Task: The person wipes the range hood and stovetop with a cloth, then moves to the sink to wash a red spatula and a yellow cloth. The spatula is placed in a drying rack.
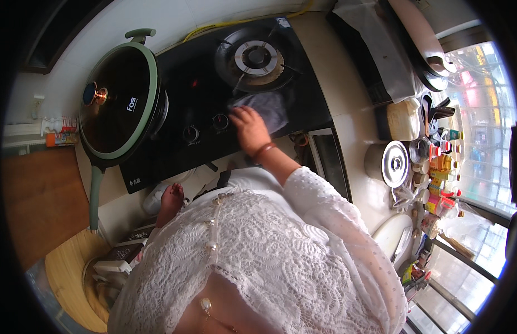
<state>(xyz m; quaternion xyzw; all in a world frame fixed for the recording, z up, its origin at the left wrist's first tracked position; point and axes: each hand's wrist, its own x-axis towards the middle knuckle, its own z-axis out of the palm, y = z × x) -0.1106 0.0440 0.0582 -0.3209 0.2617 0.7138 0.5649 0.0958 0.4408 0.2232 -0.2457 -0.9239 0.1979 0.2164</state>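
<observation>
My right hand [251,128], with a reddish-brown bangle on the wrist, reaches over the front of a black glass gas hob [170,100]. Its fingers are on the left edge of a thin grey cloth [266,109], which lies spread and slightly blurred below the burner [256,57]. Two control knobs [220,121] are just left of the fingers. My left hand [172,197] hangs low beside my body, off the hob's front edge; its fingers look curled, and nothing is visible in it. A green-rimmed wok with a glass lid [120,100] stands on the hob's left side.
The wok's green handle [95,198] juts past the front edge. At left are a brown board [45,204] and a spray bottle [60,125]. The right counter holds a lidded steel pot [386,163], several bottles, and a knife [402,244] on a round white board [387,229].
</observation>
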